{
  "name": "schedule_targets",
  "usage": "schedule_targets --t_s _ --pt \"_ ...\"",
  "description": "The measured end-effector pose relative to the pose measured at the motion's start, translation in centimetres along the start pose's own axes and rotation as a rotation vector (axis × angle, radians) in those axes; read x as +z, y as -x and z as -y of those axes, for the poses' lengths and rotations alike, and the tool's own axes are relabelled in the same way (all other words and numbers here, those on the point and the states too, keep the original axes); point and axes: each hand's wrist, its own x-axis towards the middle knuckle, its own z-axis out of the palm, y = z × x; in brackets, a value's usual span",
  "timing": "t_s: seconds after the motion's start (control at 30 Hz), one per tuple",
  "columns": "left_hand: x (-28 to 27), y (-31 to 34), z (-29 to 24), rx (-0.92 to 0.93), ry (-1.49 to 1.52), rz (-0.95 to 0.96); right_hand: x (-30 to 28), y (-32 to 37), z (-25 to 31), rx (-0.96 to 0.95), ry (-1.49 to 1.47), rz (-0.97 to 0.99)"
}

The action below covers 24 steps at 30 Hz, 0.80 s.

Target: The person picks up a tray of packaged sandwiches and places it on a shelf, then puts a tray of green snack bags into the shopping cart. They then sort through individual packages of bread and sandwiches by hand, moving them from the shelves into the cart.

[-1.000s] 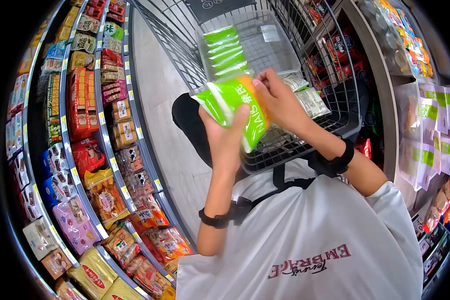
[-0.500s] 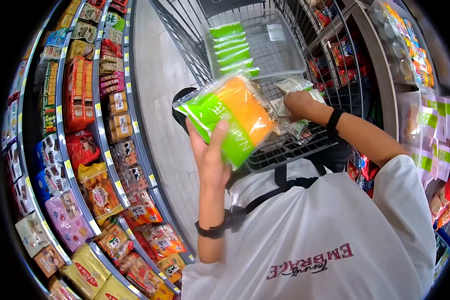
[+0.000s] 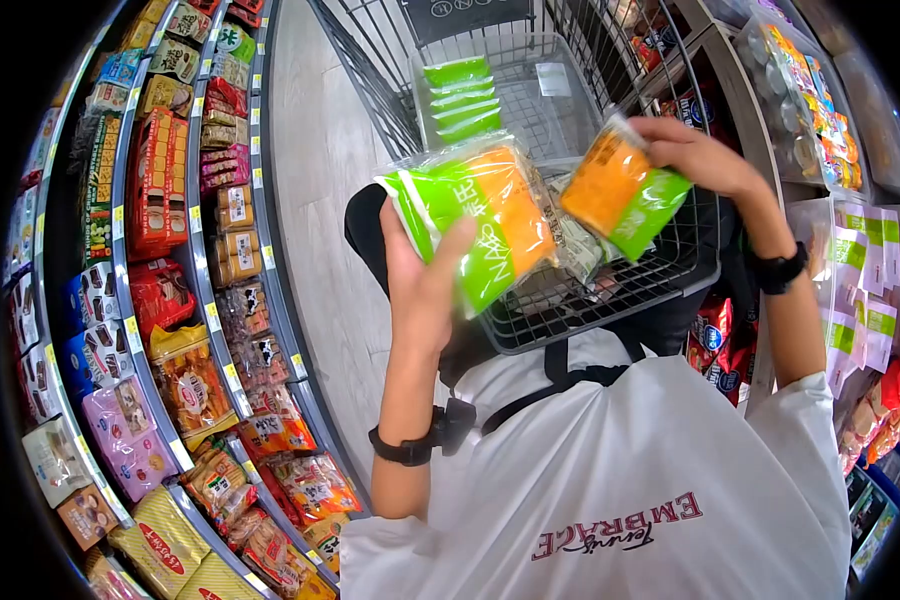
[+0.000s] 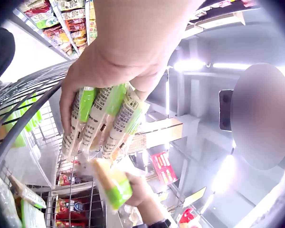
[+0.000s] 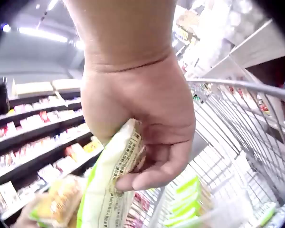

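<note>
Green packets in bin; packs aloft

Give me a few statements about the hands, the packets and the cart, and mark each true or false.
1. The left hand holds a stack of green-and-orange packets. True.
2. The right hand is empty. False: it grips a single packet of the same kind.
3. The clear bin in the wire cart holds a row of green packets. True.
4. Both wrists are bare. False: each wears a black strap.
</note>
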Motion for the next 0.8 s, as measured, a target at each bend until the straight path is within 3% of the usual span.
schedule_targets --t_s 0.03,0.07,0.1,0.17,0.23,0.37,0.43,0.53,0.57,0.63,0.77,0.8 --pt "0.1 -0.2 0.1 -0.013 0.020 0.001 -1.0 1.0 0.1 -0.023 -0.110 -0.057" --pt "0.4 -0.2 0.2 -0.007 0.014 0.002 -0.7 2.2 0.2 -0.109 -0.321 -0.248" --pt "0.9 -0.3 0.5 -0.004 0.048 -0.040 -1.6 3.4 0.9 -0.090 -0.478 -0.175" --pt "2.2 -0.5 1.3 0.005 0.077 -0.076 -0.4 4.7 1.6 -0.242 -0.769 -0.080" --pt "3.5 -0.7 2.2 0.031 0.213 -0.109 4.7 3.8 3.0 -0.332 -0.955 -0.335" --pt "5.2 -1.2 3.9 0.026 0.371 -0.070 10.5 2.3 2.5 -0.167 -0.854 -0.389" --pt "4.6 -1.7 5.2 0.040 0.304 -0.072 11.1 2.5 3.2 -0.139 -0.895 -0.372" --pt "3.7 -2.3 6.6 0.133 0.187 -0.134 10.8 2.7 2.4 -0.187 -0.213 -0.327" --pt "3.5 -2.4 6.6 0.136 0.189 -0.135 10.1 2.4 2.1 -0.189 -0.210 -0.325" --pt "2.7 -2.4 6.4 0.069 0.369 -0.072 8.3 1.1 1.7 -0.181 -0.500 -0.261" --pt "2.6 -2.8 6.0 0.137 0.184 -0.011 8.8 -1.7 0.6 -0.129 -0.614 -0.204" --pt "2.6 -2.7 5.7 0.163 0.070 0.032 9.2 -1.9 0.8 -0.103 -0.718 -0.092"
